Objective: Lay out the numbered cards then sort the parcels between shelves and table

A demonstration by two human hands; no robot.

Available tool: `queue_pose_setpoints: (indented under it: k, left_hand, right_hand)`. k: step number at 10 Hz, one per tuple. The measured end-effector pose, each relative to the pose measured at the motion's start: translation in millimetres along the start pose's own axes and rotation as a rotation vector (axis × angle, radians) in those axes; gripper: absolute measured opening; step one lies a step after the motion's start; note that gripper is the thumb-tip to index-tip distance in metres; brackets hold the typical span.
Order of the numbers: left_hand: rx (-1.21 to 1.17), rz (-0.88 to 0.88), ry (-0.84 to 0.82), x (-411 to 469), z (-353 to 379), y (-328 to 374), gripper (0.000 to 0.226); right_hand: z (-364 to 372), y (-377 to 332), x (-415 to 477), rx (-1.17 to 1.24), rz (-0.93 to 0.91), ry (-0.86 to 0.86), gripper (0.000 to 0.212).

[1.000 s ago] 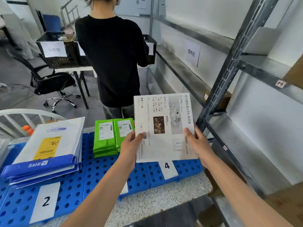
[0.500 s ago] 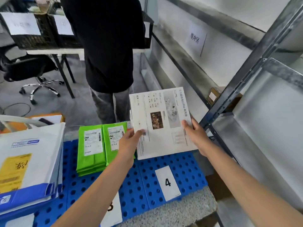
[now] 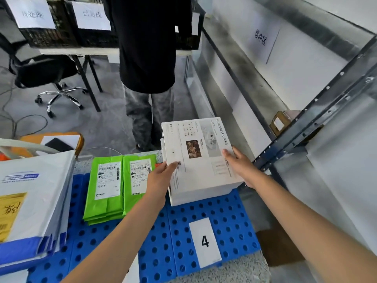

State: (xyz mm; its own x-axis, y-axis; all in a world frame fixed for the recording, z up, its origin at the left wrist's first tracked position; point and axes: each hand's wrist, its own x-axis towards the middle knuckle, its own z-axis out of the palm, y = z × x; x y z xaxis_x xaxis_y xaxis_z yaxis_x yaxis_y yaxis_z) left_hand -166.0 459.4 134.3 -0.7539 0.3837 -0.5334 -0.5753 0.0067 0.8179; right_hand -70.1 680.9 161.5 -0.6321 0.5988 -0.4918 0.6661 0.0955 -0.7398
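Left hand (image 3: pixel 161 177) and right hand (image 3: pixel 239 167) clasp the white box (image 3: pixel 202 160) between them — thumbs on top.

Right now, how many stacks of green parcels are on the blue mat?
2. The left green stack lies beside the white mailer pile; the right green stack lies alongside it, near the left hand. Parcels underneath are mostly hidden.
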Motion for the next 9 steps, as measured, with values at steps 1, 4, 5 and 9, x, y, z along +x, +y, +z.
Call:
queue_pose_setpoints:
  k: [1,4,5,9]
  left_hand:
    - [0.061,0.029,0.038,-8,3,6,0.005]
    - [0.237,0.12,0.116,-7,9,-9,0.014]
    - [0.28,0.102,0.09,-11,7,-4,0.019]
    - [0.527,0.217,0.011,-43,-40,26,0.027]
  right_hand:
    - [5,1,3,0.01,-0.004,-0.038,0.063]
    - [9,3,5,-0.066,-0.098,-0.002,0.054]
    - [8,0,3,-0.104,-0.1,-0.011,0.053]
    - [42,-7,-30,-0.371,-0.36,0.372,0.047]
